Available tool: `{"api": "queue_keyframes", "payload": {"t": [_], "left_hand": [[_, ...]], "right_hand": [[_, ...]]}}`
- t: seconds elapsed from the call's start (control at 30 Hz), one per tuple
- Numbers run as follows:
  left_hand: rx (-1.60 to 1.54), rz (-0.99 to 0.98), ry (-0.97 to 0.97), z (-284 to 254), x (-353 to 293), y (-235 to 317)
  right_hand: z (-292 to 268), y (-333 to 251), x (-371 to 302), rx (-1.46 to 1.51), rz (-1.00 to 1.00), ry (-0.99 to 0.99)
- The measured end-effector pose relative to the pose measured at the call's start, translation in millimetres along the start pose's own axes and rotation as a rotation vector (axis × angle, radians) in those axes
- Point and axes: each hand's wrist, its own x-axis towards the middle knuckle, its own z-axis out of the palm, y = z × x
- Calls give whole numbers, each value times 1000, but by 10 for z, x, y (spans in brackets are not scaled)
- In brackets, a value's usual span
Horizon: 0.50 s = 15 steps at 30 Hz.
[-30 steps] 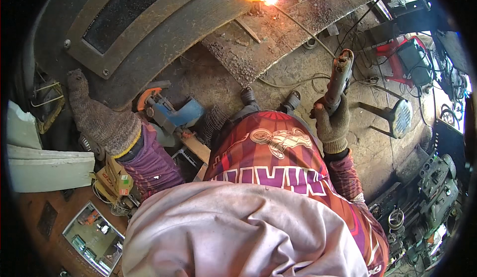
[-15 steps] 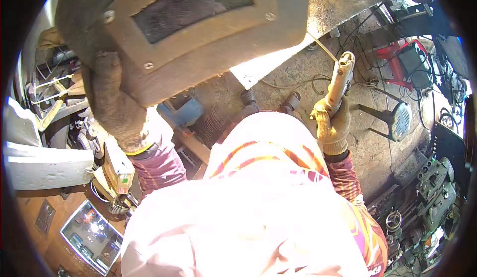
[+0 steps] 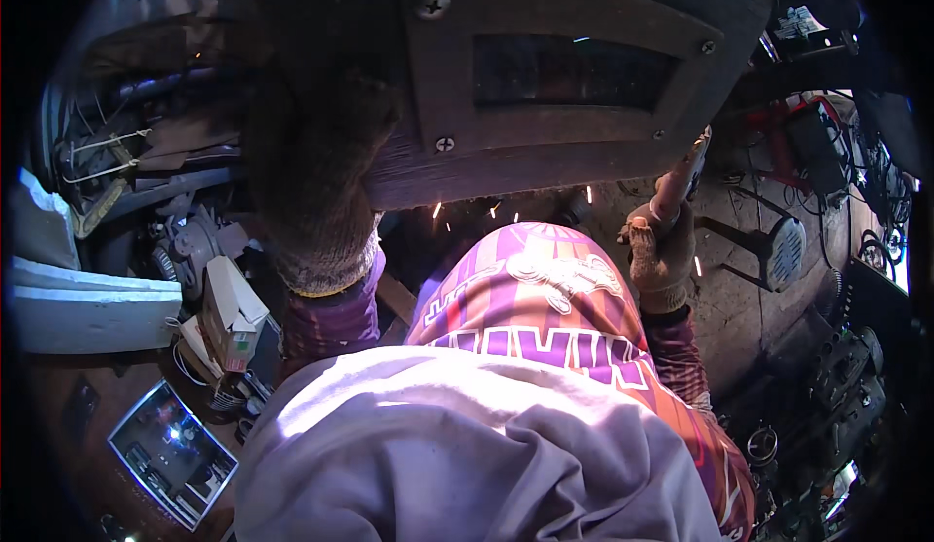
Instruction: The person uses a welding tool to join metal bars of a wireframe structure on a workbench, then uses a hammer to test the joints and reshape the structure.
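Left hand gripping the welding mask by its left edge. Right hand closed round the rod holder, whose tip shows by the mask's lower right edge. Open floor right of that arm, stool bordering it.

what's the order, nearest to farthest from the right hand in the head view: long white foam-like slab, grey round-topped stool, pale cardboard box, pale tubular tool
From the right hand:
1. Pale tubular tool: in its grip
2. Grey round-topped stool: to its right
3. Pale cardboard box: across to the left
4. Long white foam-like slab: far left edge
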Motion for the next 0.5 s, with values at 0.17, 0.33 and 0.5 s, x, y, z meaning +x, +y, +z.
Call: {"api": "queue_keyframes", "payload": {"t": [0.17,0.33,0.5], "left_hand": [[52,38,-35,-49,14,-23],[71,57,-58,-53,16,-46],[109,70,-72,-105,-8,1]], "right_hand": [[45,-68,25,42,-136,-22],[42,-21,20,83,-100,-9],[34,-43,31,61,-80,-9]]}}
